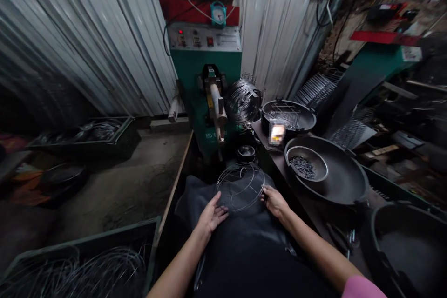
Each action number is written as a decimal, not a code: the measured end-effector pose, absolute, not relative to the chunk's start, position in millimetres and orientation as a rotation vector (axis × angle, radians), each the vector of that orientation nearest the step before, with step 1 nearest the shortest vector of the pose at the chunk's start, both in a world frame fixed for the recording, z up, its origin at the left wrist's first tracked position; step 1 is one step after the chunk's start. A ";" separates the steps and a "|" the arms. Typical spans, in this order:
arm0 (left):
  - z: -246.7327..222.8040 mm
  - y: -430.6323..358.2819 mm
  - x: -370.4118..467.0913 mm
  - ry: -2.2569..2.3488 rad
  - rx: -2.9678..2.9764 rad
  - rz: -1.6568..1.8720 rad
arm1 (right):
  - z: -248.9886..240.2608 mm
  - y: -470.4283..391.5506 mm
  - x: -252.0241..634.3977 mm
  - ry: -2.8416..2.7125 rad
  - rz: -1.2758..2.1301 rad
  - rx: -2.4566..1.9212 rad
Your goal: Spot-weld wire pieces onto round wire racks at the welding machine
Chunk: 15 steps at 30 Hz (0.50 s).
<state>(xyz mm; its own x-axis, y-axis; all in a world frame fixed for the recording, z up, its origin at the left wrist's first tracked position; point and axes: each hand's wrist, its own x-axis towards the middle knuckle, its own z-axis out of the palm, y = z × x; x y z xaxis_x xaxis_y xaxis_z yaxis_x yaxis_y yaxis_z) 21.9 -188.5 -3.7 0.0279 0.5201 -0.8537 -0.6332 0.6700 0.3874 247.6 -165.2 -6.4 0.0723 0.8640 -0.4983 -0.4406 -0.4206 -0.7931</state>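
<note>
A round wire frame of thin metal rings joined by short cross wires is held tilted above the dark apron on my lap. My right hand grips its right rim, fingers closed around the wire. At the lower left of the frame is my left hand, palm turned up and fingers spread, with the thumb near the rim; whether it touches the wire is hard to tell. Straight ahead stands a green machine with a protruding electrode arm.
Bundled wire rings hang beside the machine. On the right bench, a large black pan contains a bowl of small metal pieces. Another pan holds wire parts. A bin of wire hoops sits lower left, another bin farther back.
</note>
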 end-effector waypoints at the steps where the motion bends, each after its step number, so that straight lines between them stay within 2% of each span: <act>1: 0.1 -184.2 24.2 1.287 -0.117 0.891 | -5.9 -167.2 247.3 -0.519 1.541 -1.267; 4: 7.7 -178.0 28.5 1.325 -0.081 0.921 | 0.6 -173.4 245.1 -0.658 1.441 -1.188; 11: 3.4 -181.6 8.5 1.344 -0.046 1.011 | -5.5 -180.2 227.7 -0.978 1.496 -1.154; 15: -3.0 -186.3 -15.9 1.413 0.012 0.991 | -3.4 -153.2 259.2 -1.486 1.410 -1.334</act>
<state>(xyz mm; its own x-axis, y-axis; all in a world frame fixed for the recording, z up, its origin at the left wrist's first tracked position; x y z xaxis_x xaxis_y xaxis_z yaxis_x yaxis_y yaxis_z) -15.9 -186.3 -3.0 -0.1546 0.5737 -0.8043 -0.5611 0.6191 0.5495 259.2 -153.2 -3.4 -0.2407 0.9563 -0.1658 0.2154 -0.1140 -0.9699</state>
